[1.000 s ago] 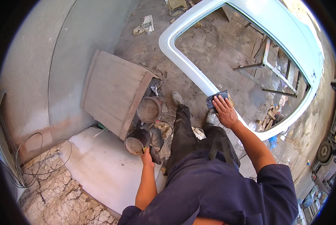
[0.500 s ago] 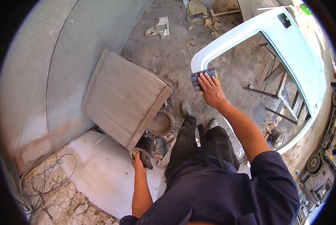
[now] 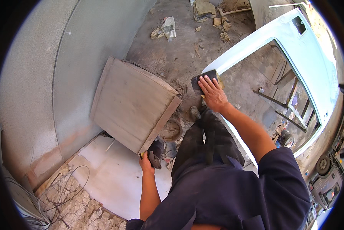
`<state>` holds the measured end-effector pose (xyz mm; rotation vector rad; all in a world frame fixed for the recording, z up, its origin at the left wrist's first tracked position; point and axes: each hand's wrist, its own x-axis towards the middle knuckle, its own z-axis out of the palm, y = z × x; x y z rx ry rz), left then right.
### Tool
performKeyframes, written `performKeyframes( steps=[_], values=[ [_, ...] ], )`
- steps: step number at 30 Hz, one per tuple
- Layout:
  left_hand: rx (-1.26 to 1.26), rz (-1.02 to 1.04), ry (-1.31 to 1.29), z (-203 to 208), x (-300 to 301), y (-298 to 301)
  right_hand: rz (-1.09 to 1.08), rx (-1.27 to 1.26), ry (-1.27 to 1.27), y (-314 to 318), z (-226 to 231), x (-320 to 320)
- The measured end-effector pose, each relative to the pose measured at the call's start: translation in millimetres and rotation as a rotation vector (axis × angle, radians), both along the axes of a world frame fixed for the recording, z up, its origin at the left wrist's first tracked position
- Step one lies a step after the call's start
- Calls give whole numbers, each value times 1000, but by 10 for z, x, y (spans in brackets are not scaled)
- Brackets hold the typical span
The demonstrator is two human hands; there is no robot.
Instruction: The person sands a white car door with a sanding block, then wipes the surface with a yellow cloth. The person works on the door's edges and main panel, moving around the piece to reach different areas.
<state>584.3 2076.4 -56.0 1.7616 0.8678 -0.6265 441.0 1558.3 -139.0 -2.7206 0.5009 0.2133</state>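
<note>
My right hand lies with fingers extended over a dark sheet of sandpaper, backed by a yellowish pad that shows at its edge. It presses the sandpaper on the near left corner of a pale blue-white vehicle panel frame with a large window opening. Lower left, the fingers of my left hand are closed beside the lower corner of a grey-brown box. A small yellow bit shows at the fingertips, and a dark, worn object is right beside them. What this hand holds is unclear.
A dirty round bucket stands between the box and my legs. Dark metal stand bars show through the opening. Crumpled paper litters the floor. Loose cable lies lower left, near a white sheet. A grey wall rises at left.
The sandpaper under my right hand has slid up and left over the frame's corner and turned slightly. My feet have come closer together. The view has shifted; my left hand stays by the box corner.
</note>
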Motion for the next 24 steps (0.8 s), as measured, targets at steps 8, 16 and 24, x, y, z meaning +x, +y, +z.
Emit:
performKeyframes(
  steps=[8, 16, 24],
  values=[
    [77, -108, 33, 23, 426, -631, -49, -4, -88, -423, -70, 42],
    [39, -269, 33, 169, 884, -1415, 56, 132, 21, -78, 31, -353],
    [50, -521, -5, 84, 1952, -2096, -529, -45, -65, -1060, 76, 293]
  ],
)
